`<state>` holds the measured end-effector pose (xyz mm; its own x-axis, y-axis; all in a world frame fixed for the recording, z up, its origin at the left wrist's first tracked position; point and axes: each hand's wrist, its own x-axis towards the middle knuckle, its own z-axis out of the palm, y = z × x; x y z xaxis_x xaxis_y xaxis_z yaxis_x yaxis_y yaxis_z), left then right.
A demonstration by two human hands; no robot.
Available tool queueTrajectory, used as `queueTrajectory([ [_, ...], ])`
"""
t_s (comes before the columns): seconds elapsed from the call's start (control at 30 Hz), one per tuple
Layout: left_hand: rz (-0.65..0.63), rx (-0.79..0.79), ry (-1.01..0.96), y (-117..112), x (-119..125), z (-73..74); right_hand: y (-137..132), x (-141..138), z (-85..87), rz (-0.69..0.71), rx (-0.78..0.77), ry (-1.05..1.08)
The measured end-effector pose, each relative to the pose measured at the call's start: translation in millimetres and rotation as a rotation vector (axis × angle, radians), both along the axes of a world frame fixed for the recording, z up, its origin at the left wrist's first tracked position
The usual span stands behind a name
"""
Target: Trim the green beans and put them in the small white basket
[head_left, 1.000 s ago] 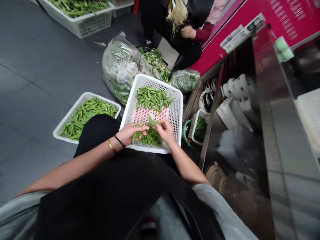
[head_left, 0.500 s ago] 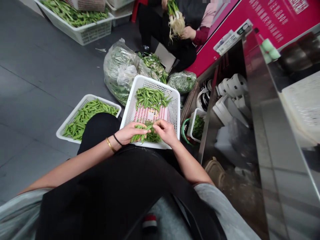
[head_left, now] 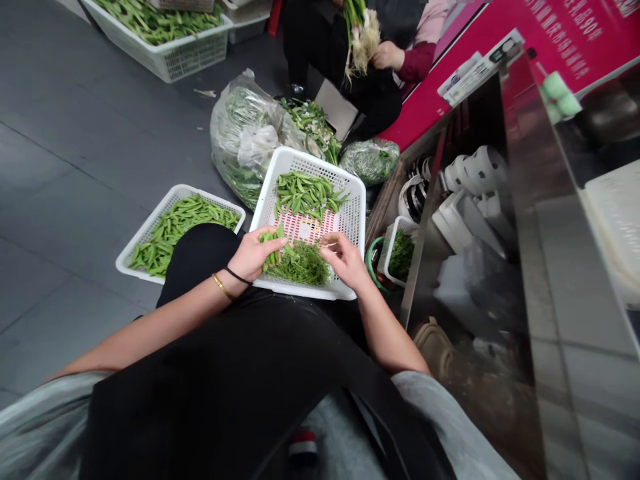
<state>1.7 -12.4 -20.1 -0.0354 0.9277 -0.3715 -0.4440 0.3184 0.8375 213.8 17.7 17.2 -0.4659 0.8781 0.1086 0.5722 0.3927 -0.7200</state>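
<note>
A white perforated basket (head_left: pixel 361 220) rests on my lap. Green pea pods (head_left: pixel 307 193) are heaped at its far end, and a pile of thin green trimmings (head_left: pixel 303 265) lies at the near end. My left hand (head_left: pixel 253 255), over the basket's near left side, is closed around several pea pods (head_left: pixel 273 245). Across the trimmings, my right hand (head_left: pixel 346 260) pinches a thin pale string (head_left: pixel 327 245) between thumb and fingertips. A second, shallower white basket (head_left: pixel 131 257) full of pea pods stands on the floor by my left knee.
Bagged greens (head_left: pixel 245 140) lie beyond the basket, with a smaller bag (head_left: pixel 370 162) to its right. Past them sits a co-worker, whose hand (head_left: pixel 389 56) holds rooted green onions (head_left: pixel 363 40). A steel-edged shelf (head_left: pixel 537 200) runs along my right. A large crate (head_left: pixel 173 60) stands far left.
My right hand has moved right, away from my left hand, with a thin string now between its fingers. The trimmings pile shows more fully. The camera view has shifted slightly.
</note>
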Motion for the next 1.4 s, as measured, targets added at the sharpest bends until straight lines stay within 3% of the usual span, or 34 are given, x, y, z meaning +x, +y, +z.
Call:
queueTrajectory([
  [0.1, -0.034, 0.126, 0.309, -1.4, -3.3, 5.2, 1.1, -18.4, -12.2, 0.205, -0.036, -0.118],
  [0.2, -0.051, 0.417, 0.801, -4.9, -14.7, 22.1, 3.9, -26.0, -16.8, 0.36, 0.088, -0.311],
  [0.27, -0.218, 0.602, 1.034, -6.4, -19.7, 34.1, 5.6, -24.5, -12.9, 0.436, 0.212, -0.411],
  [0.33, -0.462, 0.658, 1.129, -5.2, -18.2, 40.7, 5.9, -23.1, -6.3, 0.488, 0.336, -0.466],
  [0.4, -0.626, 0.602, 1.07, -1.0, -10.9, 39.9, 4.8, -25.3, -1.8, 0.482, 0.432, -0.464],
  [0.47, -0.622, 0.472, 0.837, 4.6, -1.2, 33.3, 3.5, -30.3, -2.8, 0.376, 0.484, -0.403],
  [0.57, -0.399, 0.193, 0.35, 12.8, 6.4, 20.3, 3.9, -34.4, -14.8, 0.126, 0.482, -0.245],
  [0.67, -0.093, 0.015, 0.095, 22.2, -7.1, 10.6, 10.1, -23.3, -29.9, 0.007, 0.339, -0.107],
  [0.73, 0.063, 0.012, 0.084, 29.3, -23.9, 7.2, 18.0, -10.2, -35.6, 0.0, 0.153, -0.05],
  [0.8, 0.079, 0.091, 0.187, 35.4, -36.3, 5.7, 28.0, -0.5, -35.7, 0.045, -0.019, -0.015],
  [0.87, -0.05, 0.256, 0.39, 39.9, -37.8, 5.2, 38.4, 0.8, -30.6, 0.152, -0.105, -0.01],
  [0.97, -0.343, 0.558, 0.655, 44.8, -24.8, 4.4, 50.0, -11.6, -19.7, 0.307, -0.117, -0.008],
  [1.07, -0.477, 0.667, 0.693, 46.6, -13.2, 3.9, 51.4, -26.9, -16.4, 0.303, -0.192, 0.062],
  [1.13, -0.428, 0.602, 0.622, 45.2, -12.8, 5.5, 45.4, -32.4, -22.1, 0.228, -0.324, 0.189],
  [1.27, -0.208, 0.307, 0.294, 41.7, -27.0, 9.7, 25.9, -22.8, -41.9, 0.094, -0.588, 0.443],
  [1.4, -0.027, 0.112, -0.095, 46.4, -45.7, 6.5, 27.8, 10.6, -49.3, 0.144, -0.627, 0.272],
])
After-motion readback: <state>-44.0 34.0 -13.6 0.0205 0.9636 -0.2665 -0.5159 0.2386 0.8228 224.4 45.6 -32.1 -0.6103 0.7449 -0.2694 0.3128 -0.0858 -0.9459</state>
